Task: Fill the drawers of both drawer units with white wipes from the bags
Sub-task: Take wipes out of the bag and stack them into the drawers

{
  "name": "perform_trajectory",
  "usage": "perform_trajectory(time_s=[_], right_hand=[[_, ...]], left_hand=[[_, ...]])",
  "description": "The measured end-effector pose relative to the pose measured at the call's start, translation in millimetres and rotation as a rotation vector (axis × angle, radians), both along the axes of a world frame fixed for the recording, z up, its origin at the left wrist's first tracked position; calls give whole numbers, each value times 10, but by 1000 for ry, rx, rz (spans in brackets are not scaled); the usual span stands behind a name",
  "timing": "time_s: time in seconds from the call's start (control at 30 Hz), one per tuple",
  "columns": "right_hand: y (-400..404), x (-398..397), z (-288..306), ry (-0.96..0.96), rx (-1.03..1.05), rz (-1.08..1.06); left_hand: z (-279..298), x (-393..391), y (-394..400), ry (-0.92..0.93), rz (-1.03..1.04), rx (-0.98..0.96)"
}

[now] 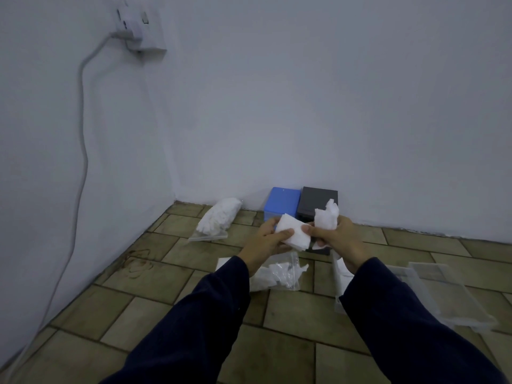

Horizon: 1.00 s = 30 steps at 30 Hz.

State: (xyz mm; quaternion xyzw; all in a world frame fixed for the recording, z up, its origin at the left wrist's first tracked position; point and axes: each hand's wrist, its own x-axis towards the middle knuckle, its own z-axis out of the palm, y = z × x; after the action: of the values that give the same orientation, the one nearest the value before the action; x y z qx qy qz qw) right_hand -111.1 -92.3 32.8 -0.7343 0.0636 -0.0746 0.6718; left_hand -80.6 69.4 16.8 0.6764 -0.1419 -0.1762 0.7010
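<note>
Folded white paper wipe (294,233) sits between both hands, held up in front of the blue plastic drawer unit (281,203), which I use as the landmark. Left hand (267,242) grips the wipe's left end, thumb on top w/ fingers curled under. Right hand (336,236) pinches its right end w/ the thumb, and the same hand also clutches a second, crumpled white wipe (327,216) sticking up above the fingers.

Key relation: the folded wipe's long axis runs left-right, roughly level, and the drawer units lie straight beyond it toward the wall. Dark grey plastic drawer unit (318,202) stands touching the blue one on its right side, so the right hand is the nearer to it and the left hand nearer the blue one. A dark drawer seems to stick out under the right hand, mostly hidden, can't tell how full.

Probably sorting or folding wipes before dropping them in; next move likely goes fwd and down.

Outward: clear plastic bag of white wipes (219,218) lies left of the blue unit near the wall. Opened clear bag w/ leftover wipes (279,274) lies nearer the person. Clear plastic drawer trays (448,293) lie well right of the units on the tiled floor (171,303).
</note>
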Motion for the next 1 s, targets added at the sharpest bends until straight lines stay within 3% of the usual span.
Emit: perform_trajectory(time_s=[0.17,0.33,0.43,0.6,0.7,0.8,0.93,1.0], right_hand=[[14,-15,4,0,-22,22],[12,-46,-16,16,-27,21],[-1,-78,-6,17,0,30],[-4,-66,-38,15,16,49],[14,-37,-35,17,278,130],[21,-63,-8,6,394,204],[55,-110,7,10,403,256],[76,-116,12,2,264,224]], left_hand=[[25,-24,-19,-243,94,253],[52,-17,12,-224,44,308],[47,-40,-4,-165,24,237],[28,-7,-9,-103,164,205],[32,39,-2,-54,223,199],[31,67,-15,-53,260,200],[31,59,-39,-86,295,141],[34,62,-41,-96,296,112]])
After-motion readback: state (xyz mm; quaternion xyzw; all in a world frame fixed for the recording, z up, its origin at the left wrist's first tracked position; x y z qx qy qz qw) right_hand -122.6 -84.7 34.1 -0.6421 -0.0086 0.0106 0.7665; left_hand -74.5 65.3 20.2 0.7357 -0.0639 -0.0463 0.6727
